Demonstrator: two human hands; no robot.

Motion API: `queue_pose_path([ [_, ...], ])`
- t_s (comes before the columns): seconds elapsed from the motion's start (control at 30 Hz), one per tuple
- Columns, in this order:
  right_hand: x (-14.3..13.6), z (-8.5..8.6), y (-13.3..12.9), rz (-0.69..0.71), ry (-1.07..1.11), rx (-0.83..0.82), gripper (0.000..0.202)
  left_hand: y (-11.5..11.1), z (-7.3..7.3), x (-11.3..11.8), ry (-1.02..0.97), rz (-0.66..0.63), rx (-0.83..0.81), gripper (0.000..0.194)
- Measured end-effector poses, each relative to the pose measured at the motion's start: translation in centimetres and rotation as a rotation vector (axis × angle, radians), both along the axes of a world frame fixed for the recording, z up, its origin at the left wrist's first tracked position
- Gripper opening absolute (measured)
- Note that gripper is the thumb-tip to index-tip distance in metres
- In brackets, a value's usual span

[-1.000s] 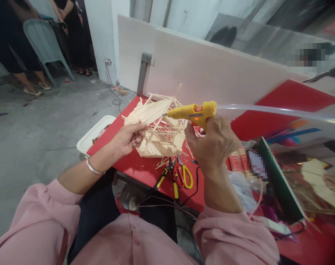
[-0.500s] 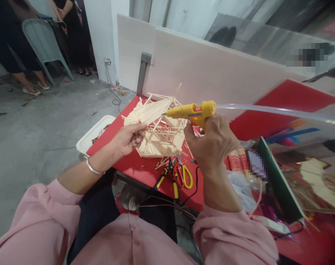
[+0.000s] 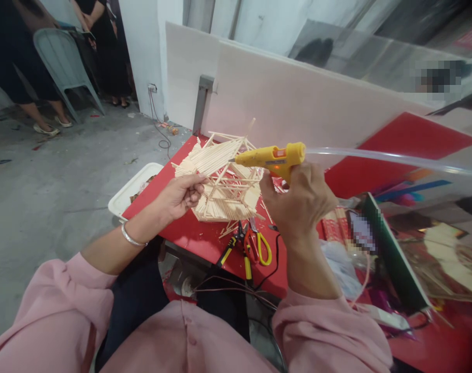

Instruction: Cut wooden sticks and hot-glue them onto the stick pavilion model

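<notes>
Nearest the viewer, pink sleeves lead up to both hands over a red table, which stands on a grey concrete floor with a pale partition board behind it. Just below the right hand lie yellow-handled scissors and pliers, and to its right the table is crowded with blurred odds and ends. Between the two hands stands a stick house, a pale open frame of thin wooden sticks with a sloped roof of close-laid sticks, resting on the table. The left hand, a bangle on its wrist, has its fingers curled against the house's near left edge, gripping it. The right hand is clenched round the handle of a yellow glue gun, whose nozzle touches the roof; a clear glue stick runs out behind it. A white tray sits beyond the left hand, and farther off stand a grey chair and people.
</notes>
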State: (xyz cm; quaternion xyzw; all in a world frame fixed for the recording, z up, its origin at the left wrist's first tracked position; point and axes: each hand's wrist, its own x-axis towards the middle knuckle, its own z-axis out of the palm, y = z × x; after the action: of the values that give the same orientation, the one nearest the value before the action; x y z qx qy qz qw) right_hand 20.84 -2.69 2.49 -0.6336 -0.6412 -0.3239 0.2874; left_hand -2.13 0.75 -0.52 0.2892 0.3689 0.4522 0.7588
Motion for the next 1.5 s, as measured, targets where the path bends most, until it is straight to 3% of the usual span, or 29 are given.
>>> queue_pose_path([
  [0.13, -0.1, 0.4, -0.5, -0.021, 0.039, -0.044, 0.040, -0.5, -0.2, -0.3, -0.007, 0.046, 0.013, 0.007],
  [0.23, 0.5, 0.5, -2.2, -0.071, 0.053, -0.055, 0.041, -1.7, -0.1, -0.9, 0.006, 0.169, 0.027, 0.006],
  [0.37, 2.8, 0.3, -6.6, -0.189, 0.053, -0.128, 0.040, -4.6, 0.4, -1.5, 0.061, 0.340, 0.097, 0.006],
  [0.5, 7.0, -0.9, -11.4, -0.328, 0.096, -0.339, 0.032, -7.6, -0.2, 0.0, 0.115, 0.383, 0.255, 0.010],
  [0.6, 10.9, -3.1, -13.9, -0.278, 0.121, -0.534, 0.023, -9.9, -2.3, 2.5, 0.189, 0.345, 0.323, 0.011],
  [0.7, 14.7, -6.3, -14.8, -0.148, 0.119, -0.741, 0.024, -11.8, -5.0, 5.3, 0.325, 0.160, 0.333, 0.013],
  [0.83, 18.2, -11.0, -14.1, 0.053, 0.125, -0.997, 0.032, -12.7, -8.1, 7.9, 0.521, -0.047, 0.404, 0.013],
  [0.97, 19.9, -14.2, -12.3, 0.221, 0.135, -1.071, 0.030, -11.8, -10.5, 9.5, 0.690, -0.061, 0.491, 0.011],
  [1.1, 20.2, -14.7, -11.9, 0.076, 0.057, -0.972, 0.035, -10.2, -12.1, 10.0, 0.935, -0.026, 0.629, 0.013],
  [1.23, 18.5, -12.9, -13.9, -0.078, -0.048, -0.817, 0.035, -8.6, -12.2, 9.7, 1.401, -0.044, 0.768, 0.019],
  [1.37, 14.7, -11.3, -16.1, 0.064, 0.108, -0.692, 0.038, -7.2, -11.9, 9.8, 1.674, -0.172, 0.743, 0.025],
  [1.5, 10.1, -11.7, -16.5, 0.274, 0.259, -0.687, 0.034, -6.2, -11.9, 11.0, 1.812, -0.331, 0.784, 0.032],
])
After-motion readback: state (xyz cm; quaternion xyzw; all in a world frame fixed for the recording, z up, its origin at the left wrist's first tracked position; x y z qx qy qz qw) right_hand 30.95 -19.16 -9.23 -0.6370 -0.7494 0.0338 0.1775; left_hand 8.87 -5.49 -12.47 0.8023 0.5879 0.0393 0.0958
